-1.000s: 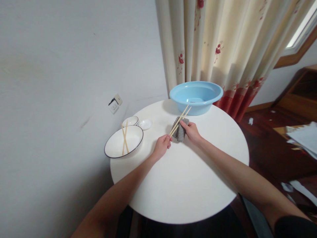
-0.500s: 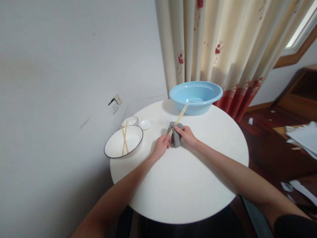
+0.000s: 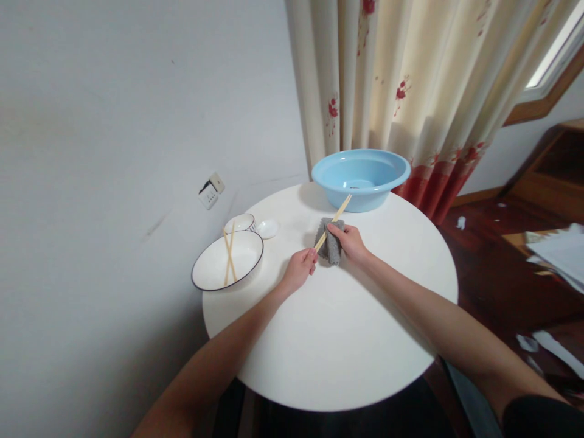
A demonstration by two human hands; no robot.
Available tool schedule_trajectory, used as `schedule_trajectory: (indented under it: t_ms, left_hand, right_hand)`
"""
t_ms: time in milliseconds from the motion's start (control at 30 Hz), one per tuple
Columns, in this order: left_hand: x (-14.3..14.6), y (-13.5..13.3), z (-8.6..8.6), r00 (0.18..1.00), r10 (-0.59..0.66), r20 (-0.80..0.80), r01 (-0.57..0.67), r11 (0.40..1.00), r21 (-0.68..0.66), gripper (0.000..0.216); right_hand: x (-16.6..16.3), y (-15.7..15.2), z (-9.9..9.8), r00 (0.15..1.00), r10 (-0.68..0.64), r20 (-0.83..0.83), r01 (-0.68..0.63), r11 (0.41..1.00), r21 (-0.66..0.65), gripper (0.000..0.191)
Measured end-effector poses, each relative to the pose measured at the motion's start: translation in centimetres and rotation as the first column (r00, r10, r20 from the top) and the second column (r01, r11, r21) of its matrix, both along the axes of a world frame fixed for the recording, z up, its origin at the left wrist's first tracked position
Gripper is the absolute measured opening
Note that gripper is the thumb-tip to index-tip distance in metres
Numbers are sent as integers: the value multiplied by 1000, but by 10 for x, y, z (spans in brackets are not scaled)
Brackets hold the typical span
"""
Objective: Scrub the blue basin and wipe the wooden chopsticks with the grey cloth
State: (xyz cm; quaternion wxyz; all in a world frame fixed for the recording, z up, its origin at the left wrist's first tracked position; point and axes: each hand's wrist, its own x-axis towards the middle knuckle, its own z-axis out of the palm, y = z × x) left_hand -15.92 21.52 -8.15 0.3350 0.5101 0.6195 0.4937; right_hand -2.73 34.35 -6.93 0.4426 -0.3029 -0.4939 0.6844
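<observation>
Over the middle of the white round table, my left hand (image 3: 301, 268) is closed around the near ends of a pair of pale wooden chopsticks (image 3: 342, 208). They slant up and away to the right. My right hand (image 3: 352, 241) pinches a grey cloth (image 3: 334, 248) with zigzag edges, folded around the middle of the chopsticks. Their far ends stick out beyond the cloth, in front of the light blue basin (image 3: 360, 204) in this view. The cloth hides the middle stretch of the chopsticks.
At the table's left edge stands a large white bowl (image 3: 214, 261) with a dark rim, two crossed chopsticks (image 3: 230, 255) in it. Behind it are a smaller bowl (image 3: 241, 221) and a small white dish (image 3: 267, 229). A wall (image 3: 114, 182) with a socket (image 3: 208, 196) borders the left; a curtain (image 3: 387, 91) hangs behind.
My right hand and the cloth have slid a little up and right along the chopsticks, away from my left hand. The chopsticks' far ends have shifted slightly right. The bowls and basin are unmoved.
</observation>
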Motion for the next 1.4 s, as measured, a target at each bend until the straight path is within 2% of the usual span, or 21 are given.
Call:
schedule_trajectory:
  t_ms: [300,533,767,1033,1167,1400]
  left_hand:
    - [1,-4,-1,999,-39,15,39,999,-29,53]
    - [0,-5,-1,999,-49,5,49,997,-52,54]
    - [0,-6,-1,1000,-22,5,22,999,-30,54]
    - [1,-1,0,999,25,37,-24,1000,-9,60]
    - [3,-1,2,995,46,91,-48,999,11,62]
    - [6,-2,6,983,128,129,-138,988,68,67]
  right_hand:
    - [20,37,13,966,-188,-178,168,978,-122,44]
    - [26,54,13,918,-315,-241,284,946,-154,35]
    - [20,43,8,954,-189,-232,167,980,-109,47]
    - [1,8,-10,998,30,-53,-31,999,-22,57]
    - [-3,-2,-15,997,80,3,-80,997,-8,59]
    - [-3,-10,-12,992,122,-45,-123,992,-29,58]
